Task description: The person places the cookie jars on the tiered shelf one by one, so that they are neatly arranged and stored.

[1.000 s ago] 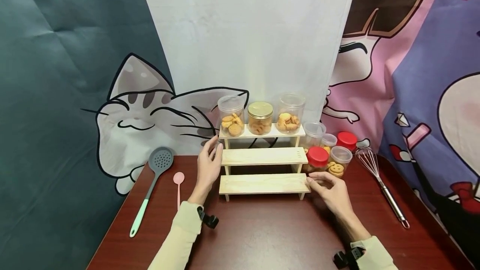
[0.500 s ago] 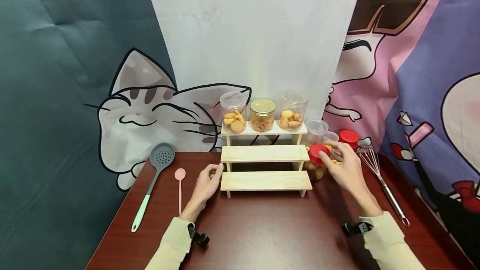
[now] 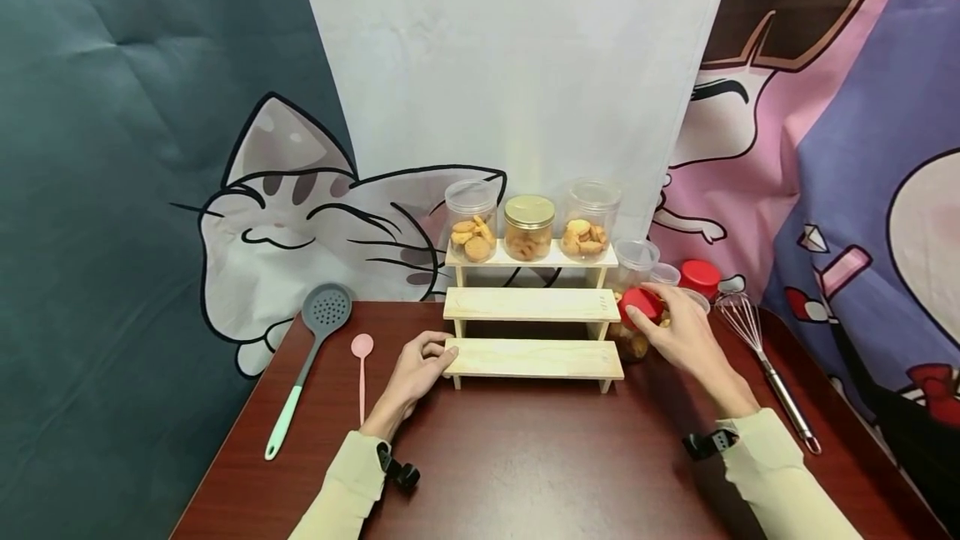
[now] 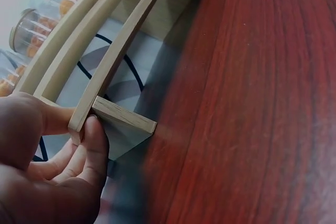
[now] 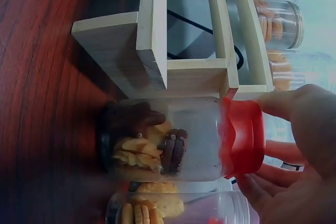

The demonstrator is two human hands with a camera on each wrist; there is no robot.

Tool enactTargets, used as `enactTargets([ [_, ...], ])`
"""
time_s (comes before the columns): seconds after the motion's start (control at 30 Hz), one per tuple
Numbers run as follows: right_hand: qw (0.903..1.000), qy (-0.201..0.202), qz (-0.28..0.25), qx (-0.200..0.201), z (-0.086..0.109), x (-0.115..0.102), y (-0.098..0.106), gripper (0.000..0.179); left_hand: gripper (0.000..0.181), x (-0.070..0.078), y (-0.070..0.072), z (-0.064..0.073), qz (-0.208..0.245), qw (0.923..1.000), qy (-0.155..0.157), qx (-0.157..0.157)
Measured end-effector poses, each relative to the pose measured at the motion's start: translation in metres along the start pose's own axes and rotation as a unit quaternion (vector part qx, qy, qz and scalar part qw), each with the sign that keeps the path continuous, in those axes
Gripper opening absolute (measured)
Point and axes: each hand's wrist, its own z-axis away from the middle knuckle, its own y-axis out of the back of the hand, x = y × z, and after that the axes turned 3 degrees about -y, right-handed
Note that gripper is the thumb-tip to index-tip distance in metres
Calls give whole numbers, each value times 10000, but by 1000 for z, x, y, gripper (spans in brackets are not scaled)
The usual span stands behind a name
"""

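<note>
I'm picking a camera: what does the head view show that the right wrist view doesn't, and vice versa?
Only the head view: slotted turner, pink spoon, whisk, left hand.
Only the right wrist view: dark pieces clear inside the red-lidded jar.
Both: that jar, the right hand gripping its lid, the wooden stand, jars atop it, the tabletop.

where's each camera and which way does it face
Head: on the person's head, facing forward and down at the shelf; left hand, right hand and sleeves show.
Left wrist: worn there, facing the shelf end the left hand pinches; only that hand shows.
Right wrist: worn there, facing the red-lidded jar the right hand grips; only that hand shows.
Shared: head and right wrist views both show that jar.
</note>
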Motion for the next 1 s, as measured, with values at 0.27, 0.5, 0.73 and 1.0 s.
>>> enactTargets([
  [0.27, 9992, 389, 79, 56, 0, 0, -1, 53, 40, 1, 1, 0, -135, 9998, -108, 102],
  [0.5, 9995, -214, -72, 229, -1, -6, 8, 65, 40, -4, 4, -1, 581, 9980, 197, -120],
  [0.73, 9889, -603, -776, 1116, -7, -19, 22, 63, 41, -5, 4, -2, 766, 9962, 300, -288],
  [1.0, 9747, -349, -1501, 1619, -22, -49, 40, 63, 42, -8, 3, -2, 787, 9961, 290, -279],
])
